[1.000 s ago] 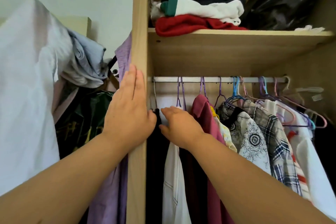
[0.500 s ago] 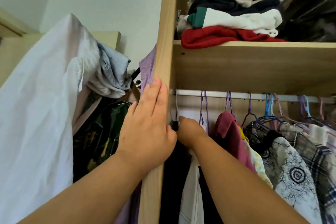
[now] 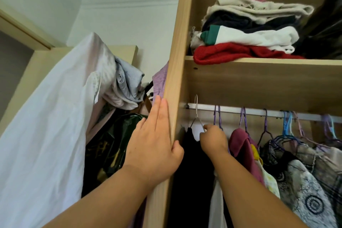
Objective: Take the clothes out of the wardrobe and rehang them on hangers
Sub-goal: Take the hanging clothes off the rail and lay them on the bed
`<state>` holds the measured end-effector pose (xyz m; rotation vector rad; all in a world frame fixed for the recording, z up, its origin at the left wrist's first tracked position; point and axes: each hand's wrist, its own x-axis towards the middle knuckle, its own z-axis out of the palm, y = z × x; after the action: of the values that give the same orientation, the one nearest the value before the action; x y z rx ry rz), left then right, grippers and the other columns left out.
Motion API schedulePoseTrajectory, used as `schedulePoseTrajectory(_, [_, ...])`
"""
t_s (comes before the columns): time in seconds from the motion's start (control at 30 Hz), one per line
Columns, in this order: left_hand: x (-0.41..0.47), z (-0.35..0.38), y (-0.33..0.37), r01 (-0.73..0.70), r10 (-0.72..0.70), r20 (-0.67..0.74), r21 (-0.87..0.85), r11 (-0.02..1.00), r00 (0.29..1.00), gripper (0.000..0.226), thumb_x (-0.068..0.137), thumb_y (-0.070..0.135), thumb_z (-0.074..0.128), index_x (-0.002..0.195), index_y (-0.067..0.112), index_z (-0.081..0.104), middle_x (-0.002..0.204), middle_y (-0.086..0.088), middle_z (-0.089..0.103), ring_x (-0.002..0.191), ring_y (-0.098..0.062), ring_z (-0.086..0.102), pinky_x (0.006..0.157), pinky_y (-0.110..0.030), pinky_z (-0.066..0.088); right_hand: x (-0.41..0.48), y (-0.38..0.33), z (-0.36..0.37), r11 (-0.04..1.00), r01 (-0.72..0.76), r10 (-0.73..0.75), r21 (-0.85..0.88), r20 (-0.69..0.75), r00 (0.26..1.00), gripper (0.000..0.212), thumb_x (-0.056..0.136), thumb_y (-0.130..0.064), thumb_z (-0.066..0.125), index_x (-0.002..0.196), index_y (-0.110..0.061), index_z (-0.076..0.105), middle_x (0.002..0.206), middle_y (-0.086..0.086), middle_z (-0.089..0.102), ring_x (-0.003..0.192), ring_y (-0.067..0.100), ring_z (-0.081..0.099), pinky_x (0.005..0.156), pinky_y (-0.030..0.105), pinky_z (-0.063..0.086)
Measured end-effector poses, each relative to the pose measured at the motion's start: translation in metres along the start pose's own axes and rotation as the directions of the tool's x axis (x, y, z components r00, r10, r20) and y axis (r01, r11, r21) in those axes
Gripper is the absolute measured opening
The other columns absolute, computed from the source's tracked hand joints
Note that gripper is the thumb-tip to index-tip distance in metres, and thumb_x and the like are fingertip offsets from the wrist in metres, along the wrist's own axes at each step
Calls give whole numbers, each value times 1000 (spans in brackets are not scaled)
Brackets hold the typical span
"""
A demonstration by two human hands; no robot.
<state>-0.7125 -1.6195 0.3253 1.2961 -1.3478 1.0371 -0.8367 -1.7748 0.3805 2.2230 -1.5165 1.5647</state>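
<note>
A black garment (image 3: 192,172) hangs at the left end of the metal rail (image 3: 249,111) on a white hanger (image 3: 196,114). My right hand (image 3: 213,139) is curled at the hanger's right shoulder, fingers pinching it just below the hook. My left hand (image 3: 157,140) lies flat with straight fingers against the outside of the wardrobe's wooden side panel (image 3: 177,46), thumb wrapped round its front edge. To the right hang a maroon top (image 3: 242,146), a patterned white blouse (image 3: 307,196) and other clothes on purple and blue hangers.
Folded clothes (image 3: 246,29) are stacked on the shelf (image 3: 259,77) above the rail, beside a dark bag (image 3: 325,27). Left of the panel, a white sheet (image 3: 46,135), grey cloth (image 3: 127,87) and a black-and-gold bag (image 3: 111,146) are piled up.
My view has tilted up and left. My right hand has risen from the garments' shoulders to the white hanger near its hook. My left hand stays on the panel.
</note>
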Motion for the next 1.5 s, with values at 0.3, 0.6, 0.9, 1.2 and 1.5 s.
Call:
schedulePoseTrajectory(0.3, [-2,-14,9,121,-102,126,-154,981,987,93,86,38,52,149,27,-16,159,11,3,127,-16,43,89,-28,42,-15,7,-62,988,135,-140,-72,-71,988,37,91,-14,48,127,-16,58,111,15,67,104,33,60,80,34,48])
schedulePoseTrajectory(0.6, [0,-17,21,155,-130,184,-127,980,974,92,83,20,56,151,9,-5,159,-9,5,135,-30,34,102,-37,39,-90,42,-142,961,240,-255,-136,-108,961,33,92,-21,54,125,-23,61,105,5,70,96,26,63,78,30,46])
schedulePoseTrajectory(0.9, [-32,0,98,-113,191,301,-257,960,934,77,81,11,52,151,20,21,159,-1,15,147,-20,6,117,-44,21,-193,111,-231,953,257,-266,-158,-37,963,30,89,-19,62,117,-31,65,69,-8,63,69,6,58,66,7,38])
schedulePoseTrajectory(1.2, [-78,57,133,91,222,468,-557,825,855,55,94,22,55,144,9,35,142,-14,45,131,-27,40,108,-29,27,-298,151,-313,948,134,-168,-288,-99,981,36,84,-15,66,105,-44,62,82,-26,64,80,-9,58,68,2,37])
schedulePoseTrajectory(1.5, [-140,101,214,151,434,427,-829,539,793,20,93,16,56,110,8,61,105,-8,62,101,-27,57,78,-26,32,-397,154,-322,814,-371,266,-447,-281,922,15,84,-23,69,93,-35,70,67,-8,62,73,0,56,60,7,39])
